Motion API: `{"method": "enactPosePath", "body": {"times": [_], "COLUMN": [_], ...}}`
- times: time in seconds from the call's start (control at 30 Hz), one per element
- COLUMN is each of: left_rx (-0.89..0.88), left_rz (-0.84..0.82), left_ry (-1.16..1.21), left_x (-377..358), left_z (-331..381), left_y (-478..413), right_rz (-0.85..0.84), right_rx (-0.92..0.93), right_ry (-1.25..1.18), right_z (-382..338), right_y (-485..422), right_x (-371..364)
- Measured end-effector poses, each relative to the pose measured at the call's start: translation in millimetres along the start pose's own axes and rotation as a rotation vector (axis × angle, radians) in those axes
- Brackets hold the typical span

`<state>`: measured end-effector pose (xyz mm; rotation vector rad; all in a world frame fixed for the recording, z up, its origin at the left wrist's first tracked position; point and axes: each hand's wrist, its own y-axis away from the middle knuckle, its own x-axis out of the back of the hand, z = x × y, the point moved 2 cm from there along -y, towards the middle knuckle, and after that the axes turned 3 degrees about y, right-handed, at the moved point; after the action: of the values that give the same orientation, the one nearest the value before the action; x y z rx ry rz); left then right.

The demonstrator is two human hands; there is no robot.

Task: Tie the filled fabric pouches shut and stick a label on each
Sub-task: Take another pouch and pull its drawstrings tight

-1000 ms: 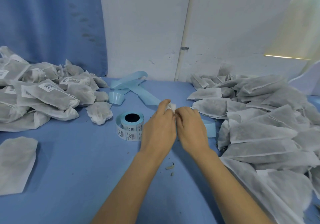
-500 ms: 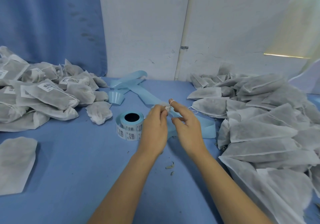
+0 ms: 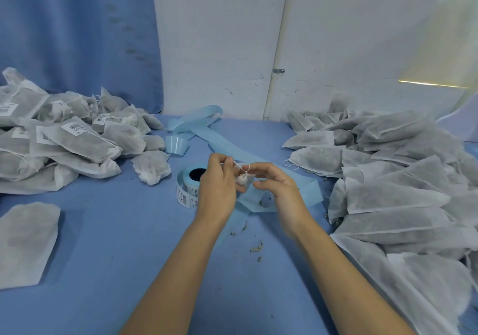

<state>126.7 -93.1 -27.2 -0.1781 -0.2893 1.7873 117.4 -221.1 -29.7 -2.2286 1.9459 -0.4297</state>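
Over the middle of the blue table, my left hand [image 3: 218,182] grips the gathered white neck of a fabric pouch [image 3: 242,179]; the hand hides the pouch's body. A thin white drawstring [image 3: 239,167] runs from the left fingertips across to my right hand [image 3: 278,186], whose curled index finger and thumb pinch a loop of it. Just left of my left hand lies the label roll [image 3: 190,188], with barcode stickers on its side. Tied, labelled pouches [image 3: 75,140] are heaped at the left. Untied filled pouches [image 3: 388,179] are heaped at the right.
Spent light-blue backing strip [image 3: 227,148] trails from the roll toward the wall and under my hands. One flat pouch [image 3: 25,241] lies at the front left, and a small bunched pouch [image 3: 152,166] sits near the roll. Dried crumbs [image 3: 256,249] dot the cloth.
My hands were pressed together on the pouch neck; they have drawn slightly apart. The drawstring now shows stretched between their fingertips.
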Motion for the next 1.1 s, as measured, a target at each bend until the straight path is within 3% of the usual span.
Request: {"method": "enactPosePath", "body": {"times": [0.17, 0.37, 0.47, 0.6, 0.83, 1.1], "left_rx": [-0.02, -0.08, -0.041, -0.015, -0.067, -0.074], "left_rz": [0.01, 0.016, 0.023, 0.038, -0.003, -0.147], "left_ry": [-0.038, -0.013, 0.095, 0.175, 0.174, 0.145], "left_x": [2.0, 0.6, -1.4, 0.1, 2.5, -5.2], "left_z": [-1.3, 2.4, 2.2, -0.4, -1.2, -3.2], "left_y": [-0.4, 0.1, 0.5, -2.2, -4.0, 1.3], "right_rz": [-0.07, -0.064, -0.09, -0.103, -0.122, 0.035], "right_rx": [0.013, 0.039, 0.098, 0.103, -0.094, -0.262], "right_ry": [0.049, 0.559, 0.633, 0.414, -0.072, -0.53], "right_z": [-7.5, -13.1, -15.1, -28.1, -25.2, -8.2], "right_y": [1.2, -0.2, 1.4, 0.2, -0.5, -3.6], "right_x": [-2.5, -9.1, -15.2, -16.8, -2.7, 3.4]}}
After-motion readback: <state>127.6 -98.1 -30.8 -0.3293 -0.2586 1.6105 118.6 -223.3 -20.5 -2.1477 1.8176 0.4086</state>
